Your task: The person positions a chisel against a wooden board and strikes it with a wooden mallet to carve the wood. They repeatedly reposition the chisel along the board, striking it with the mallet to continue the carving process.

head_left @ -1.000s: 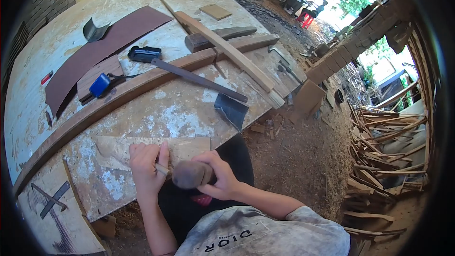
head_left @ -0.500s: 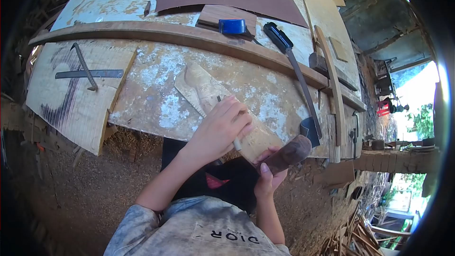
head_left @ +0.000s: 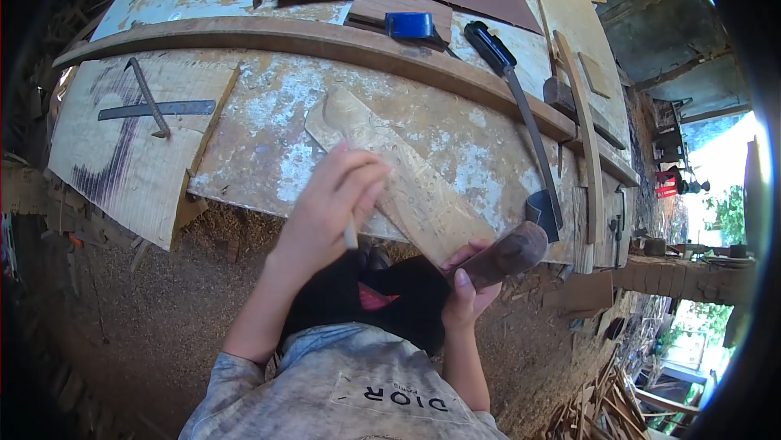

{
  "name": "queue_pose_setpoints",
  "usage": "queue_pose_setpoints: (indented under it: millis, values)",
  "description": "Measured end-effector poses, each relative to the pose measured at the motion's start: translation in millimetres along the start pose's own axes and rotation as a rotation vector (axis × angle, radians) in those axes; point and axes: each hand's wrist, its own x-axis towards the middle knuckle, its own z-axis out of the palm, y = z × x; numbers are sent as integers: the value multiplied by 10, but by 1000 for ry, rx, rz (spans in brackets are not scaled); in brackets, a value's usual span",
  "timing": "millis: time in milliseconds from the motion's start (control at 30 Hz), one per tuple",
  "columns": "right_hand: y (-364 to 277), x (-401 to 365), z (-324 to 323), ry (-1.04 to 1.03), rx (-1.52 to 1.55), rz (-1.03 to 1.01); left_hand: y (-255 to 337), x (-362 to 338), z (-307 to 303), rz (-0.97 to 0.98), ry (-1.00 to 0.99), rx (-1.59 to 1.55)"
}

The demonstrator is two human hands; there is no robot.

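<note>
While the left hand pinches 1 pale rod in its grip, the right hand has its grip closed round 1 dark wooden block. Shirt reads "DIOR", small "PARIS" below. 1 pale patterned board on the surface, between the hands. From board: block at 4 o'clock, 1 blue tape measure at 12, 1 black-handled saw at 2, 1 metal ruler between 9 and 10, markings unreadable.

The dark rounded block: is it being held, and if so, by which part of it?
Yes, the right hand holds the block by its left end.
</note>
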Motion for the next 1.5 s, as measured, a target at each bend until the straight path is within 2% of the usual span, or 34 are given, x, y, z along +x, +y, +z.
queue_pose_setpoints:
  millis: [67,200,400,500,633,733,800,867,933,967,1067,1167,1267,1367,1500]
  values:
    - [8,0,3,3,3,-9,0,26,-124,-72,-19,37]
    - [35,-7,-30,-14,7,3,-20,82,-160,-18,-110,343]
    - [22,-18,-44,-51,27,-14,14,182,-115,42,-164,402]
    - [106,-12,-102,-85,20,-57,71,207,-115,-30,-251,372]
    - [121,-15,-116,-112,61,-55,160,197,-85,-54,-213,418]
    - [77,5,-216,-208,-110,-113,198,198,-34,-55,-202,417]
    - [54,33,-222,-229,-117,-128,232,217,2,-58,-196,414]
    - [53,9,-199,-186,-139,-155,257,199,3,-120,-235,413]
    - [1,20,-189,-195,-134,-156,227,202,25,-82,-241,426]
    - [8,36,-200,-202,-224,-235,216,219,30,-76,-237,436]
    - [-110,24,-178,-195,-174,-175,250,265,11,-54,-247,464]
    - [-120,-73,-206,-165,-109,-126,38,320,-60,-10,-129,575]
    - [-223,-231,-275,-110,-69,-70,-206,371,-217,-127,-26,513]
    - [-276,-357,-308,-107,81,115,-485,385,-345,-242,-34,542]
    - [-279,-391,-288,-133,124,131,-536,478,-396,-373,-97,497]
